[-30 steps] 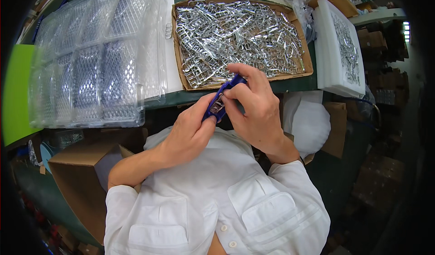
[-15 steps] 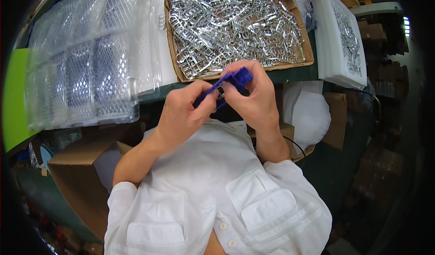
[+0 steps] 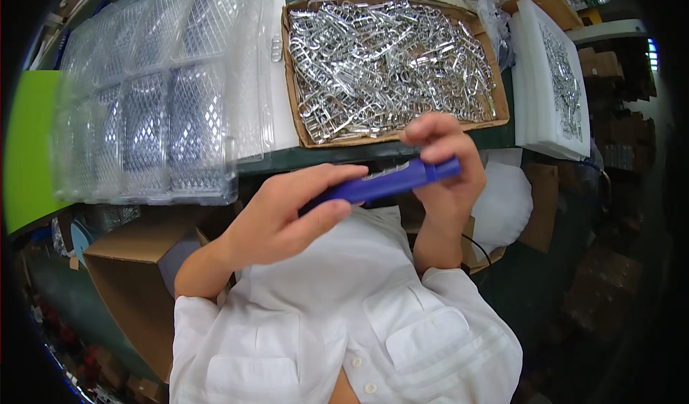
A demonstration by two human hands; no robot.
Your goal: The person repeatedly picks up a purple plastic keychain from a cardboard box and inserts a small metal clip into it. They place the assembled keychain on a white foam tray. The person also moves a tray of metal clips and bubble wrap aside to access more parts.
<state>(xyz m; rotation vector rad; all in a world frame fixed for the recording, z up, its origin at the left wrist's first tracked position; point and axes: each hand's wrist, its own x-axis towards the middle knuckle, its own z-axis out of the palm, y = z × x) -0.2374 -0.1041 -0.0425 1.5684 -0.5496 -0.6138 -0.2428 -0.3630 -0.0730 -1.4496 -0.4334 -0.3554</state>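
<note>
A long blue plastic piece (image 3: pixel 391 182) lies crosswise between my hands, in front of my white shirt. Small silvery metal bits show along its upper edge, too small to make out clearly. My left hand (image 3: pixel 283 214) grips its left end, fingers along the top and thumb below. At the other end, my right hand (image 3: pixel 453 178) holds it low in the palm, with index finger and thumb partly hidden or raised. Just beyond the hands, a shallow cardboard tray (image 3: pixel 293 106) is heaped with shiny metal clip-like pieces (image 3: pixel 387 67).
Stacked clear plastic trays (image 3: pixel 161 67) with a mesh pattern fill the left side. White foam sheets (image 3: pixel 531 81) bearing more metal pieces stand at the right. Below the table edge are a cardboard box (image 3: pixel 133 260) on the left and a white bag (image 3: pixel 506 196) on the right.
The blue piece has turned from a steep slant to nearly level and moved slightly nearer and right. My hands have spread farther apart along it.
</note>
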